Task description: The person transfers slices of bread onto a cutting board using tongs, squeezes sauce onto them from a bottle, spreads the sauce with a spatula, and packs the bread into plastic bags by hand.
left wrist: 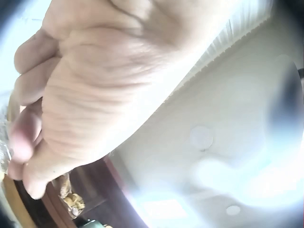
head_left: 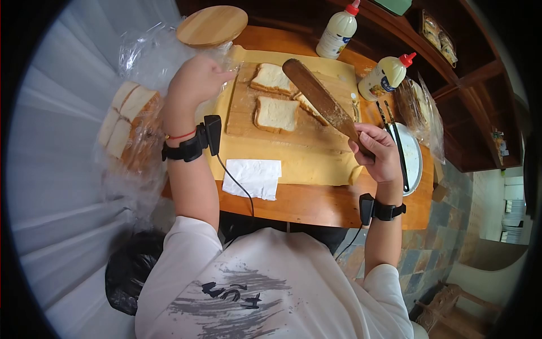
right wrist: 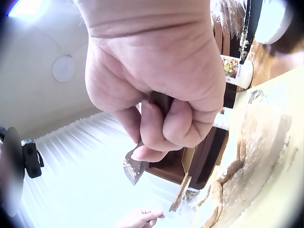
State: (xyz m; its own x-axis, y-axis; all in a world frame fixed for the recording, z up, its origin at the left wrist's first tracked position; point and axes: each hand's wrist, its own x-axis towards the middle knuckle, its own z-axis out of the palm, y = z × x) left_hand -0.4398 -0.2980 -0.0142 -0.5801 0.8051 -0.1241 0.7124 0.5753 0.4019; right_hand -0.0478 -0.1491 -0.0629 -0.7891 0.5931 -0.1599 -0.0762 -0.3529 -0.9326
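My right hand [head_left: 377, 151] grips the handle of a brown wooden spatula [head_left: 316, 87], its fingers curled round it. Pale crumbs cling to the blade [right wrist: 132, 168], which slants over the cutting board [head_left: 240, 113]. Two bread slices [head_left: 276, 114] lie flat on that board, and a third slice [head_left: 309, 108] is partly covered by the spatula. My left hand [head_left: 195, 82] hovers near the board's far left corner with bent fingers [left wrist: 35, 80]. Clear plastic [head_left: 228, 61] shows right by its fingertips; I cannot tell whether they pinch it.
A bagged loaf [head_left: 127, 124] sits at the left, a round wooden board [head_left: 212, 26] behind it. Two red-capped bottles [head_left: 337, 34] stand at the back and right. Black tongs [head_left: 400, 152] lie across a white plate [head_left: 414, 164]. A white napkin [head_left: 252, 178] rests near the front edge.
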